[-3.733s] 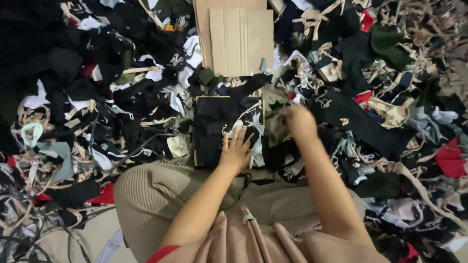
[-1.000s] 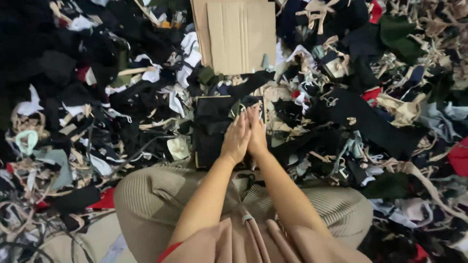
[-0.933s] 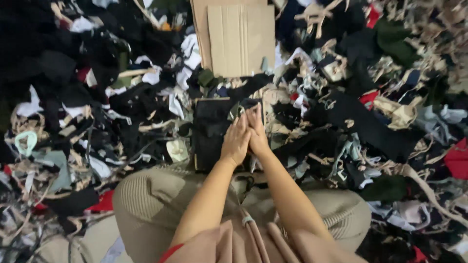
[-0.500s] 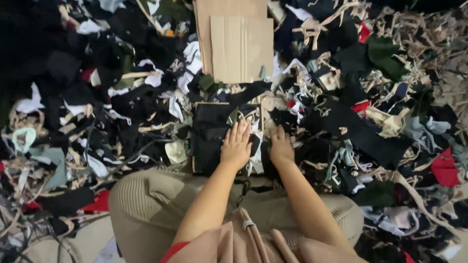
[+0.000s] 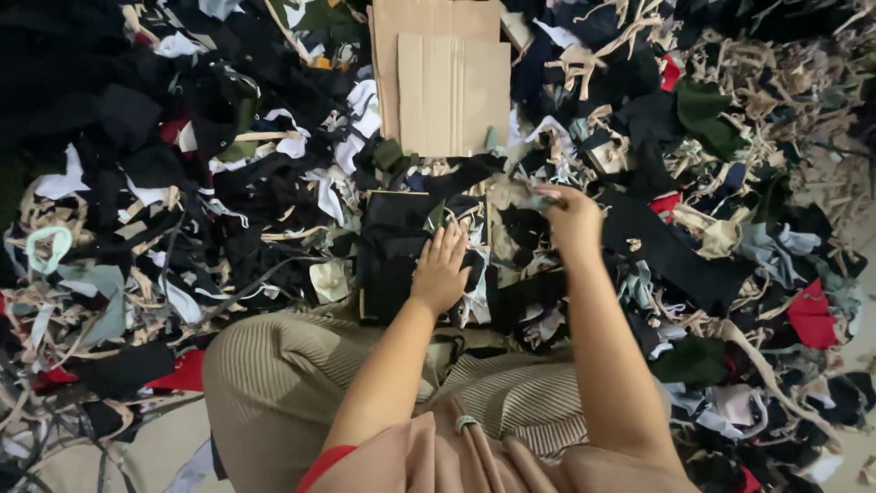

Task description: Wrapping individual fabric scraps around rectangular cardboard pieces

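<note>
Left hand (image 5: 441,272) lies flat, fingers spread, on the black stack (image 5: 394,265); right hand (image 5: 573,217) pinches a dark scrap (image 5: 516,203) to its right, which looks light, limp, best gripped at an edge.

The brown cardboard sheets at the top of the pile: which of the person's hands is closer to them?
Right. The right hand, lifting a dark fabric scrap, is just below the cardboard sheets. The left hand lies lower, flat on the black fabric stack.
</note>
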